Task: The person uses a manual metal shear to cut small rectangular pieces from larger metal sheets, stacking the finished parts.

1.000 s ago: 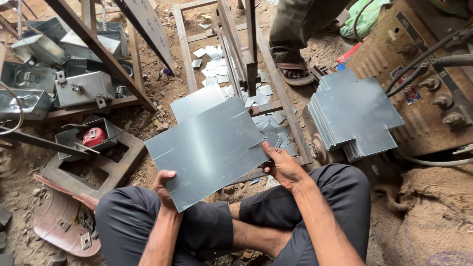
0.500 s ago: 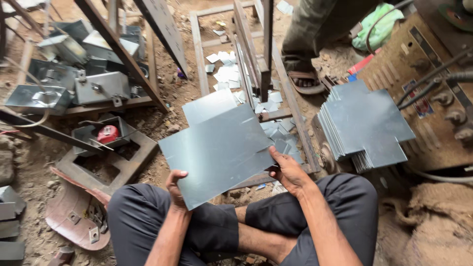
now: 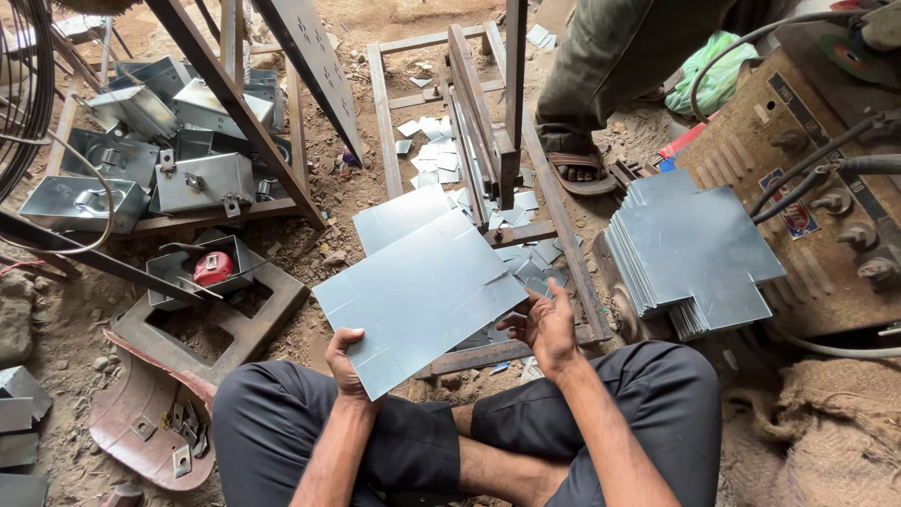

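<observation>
Sheet-metal blank (image 3: 422, 296), notched at its corners, lies tilted above the lap, the left hand (image 3: 345, 368) clamped on its 7 o'clock corner to steady it, the right hand (image 3: 544, 324) open under its 3 o'clock edge, matching stack (image 3: 690, 253) further toward 3 o'clock.

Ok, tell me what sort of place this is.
Probably a small sheet-metal workshop with a dirt floor: a stack of cut metal sheets, folded metal boxes and a welding machine with cables.
</observation>
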